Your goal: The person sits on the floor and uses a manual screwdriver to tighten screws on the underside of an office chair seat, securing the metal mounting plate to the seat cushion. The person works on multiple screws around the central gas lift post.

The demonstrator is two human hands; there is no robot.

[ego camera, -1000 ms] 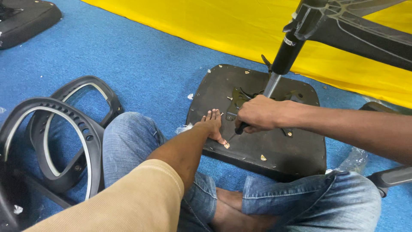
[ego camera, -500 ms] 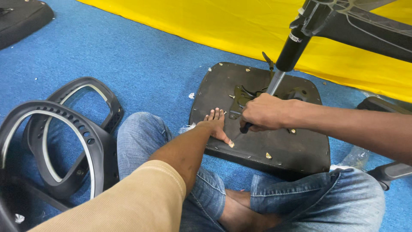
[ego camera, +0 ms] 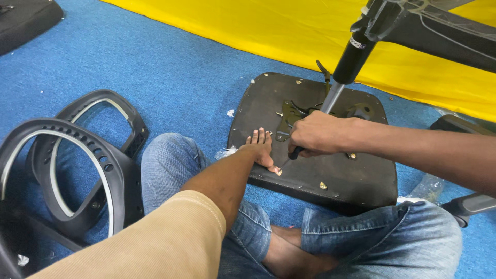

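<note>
Screwdriver work on the upturned chair seat

I see my right hand (ego camera: pixel 316 135) clenched around a screwdriver (ego camera: pixel 292 155), its tip down on the dark seat board (ego camera: pixel 330 175) lying on the blue carpet (ego camera: pixel 170 77) before my crossed legs. My left hand (ego camera: pixel 258 147) rests flat, fingers spread, on the board's near-left edge, just beside the tip.

left hand (ego camera: pixel 260 146) flat, fingers spread, right hand (ego camera: pixel 316 135) fisted
</note>
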